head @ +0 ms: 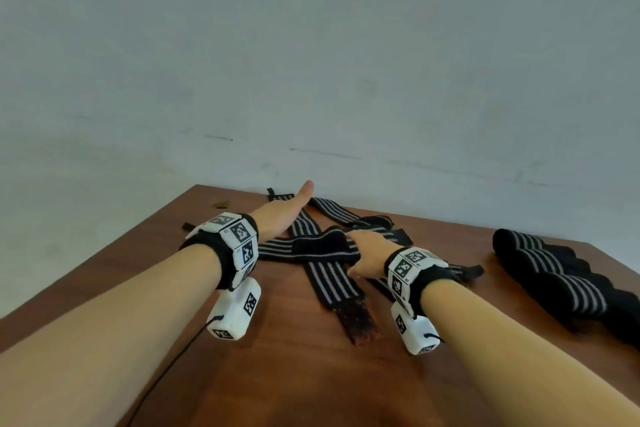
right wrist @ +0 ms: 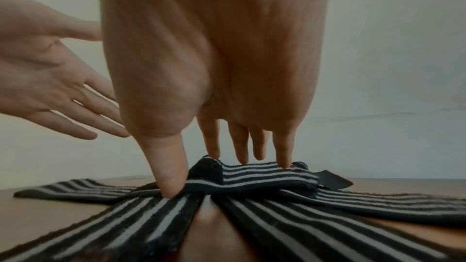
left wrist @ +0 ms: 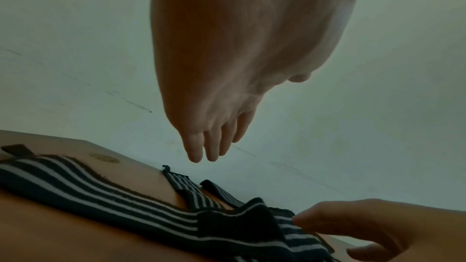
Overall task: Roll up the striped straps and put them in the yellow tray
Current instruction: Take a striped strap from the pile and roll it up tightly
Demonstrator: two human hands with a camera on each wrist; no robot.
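A pale grey-green wall (head: 311,62) fills the far half of the head view. Below it lies the brown wooden worktop (head: 173,270), reaching from the near edge to the wall.

On the right of the worktop sits a row of rolled black straps with grey stripes (head: 554,274), lying side by side and running from far to near. No yellow tray shows in any view.

In the middle of the worktop several loose black-and-grey striped straps (head: 332,277) lie flat and cross one another in a heap; one runs toward the near edge and ends in a dark, rough-looking patch. A folded strap end (right wrist: 254,176) lies across the top of the crossing.

The left hand (head: 287,215) stretches out over the far straps with its fingers (left wrist: 199,146) straight and together, holding nothing; the left wrist view shows the fingertips above the cloth, not touching it.

The right hand (head: 367,253) rests on the folded strap end: its thumb presses down at the left edge of the fold and its straight fingers (right wrist: 237,142) touch the far edge, with no curl round the cloth.

Both wrists wear black bands with white marker blocks.
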